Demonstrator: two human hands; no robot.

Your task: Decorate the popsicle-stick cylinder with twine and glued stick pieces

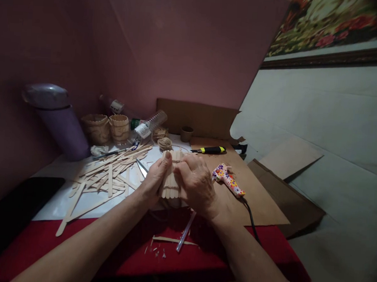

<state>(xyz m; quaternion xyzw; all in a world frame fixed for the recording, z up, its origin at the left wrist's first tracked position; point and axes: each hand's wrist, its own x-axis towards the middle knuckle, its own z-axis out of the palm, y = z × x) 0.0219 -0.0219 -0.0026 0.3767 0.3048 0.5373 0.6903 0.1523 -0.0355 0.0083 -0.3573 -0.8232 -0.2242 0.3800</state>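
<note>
A small cup covered in upright wooden craft sticks (170, 180) is held between both hands above the table's front part. Twine runs around it near the top and near the bottom. My left hand (154, 175) grips its left side, thumb lying along the sticks. Closed around the right side is my right hand (195, 179), its fingers bent against the upper twine. Scissors (141, 167) lie just behind my left hand. Below the cup, a clear glue stick (186, 232) rests across a loose craft stick (172, 240) on the red cloth.
Loose craft sticks (110, 174) pile up at left, near a purple bottle (63, 125). Two stick-covered cups (119, 128), a plastic bottle (151, 124) and twine (165, 144) stand behind. A utility knife (210, 150) and a corded glue gun (229, 179) lie on cardboard (261, 209) at right.
</note>
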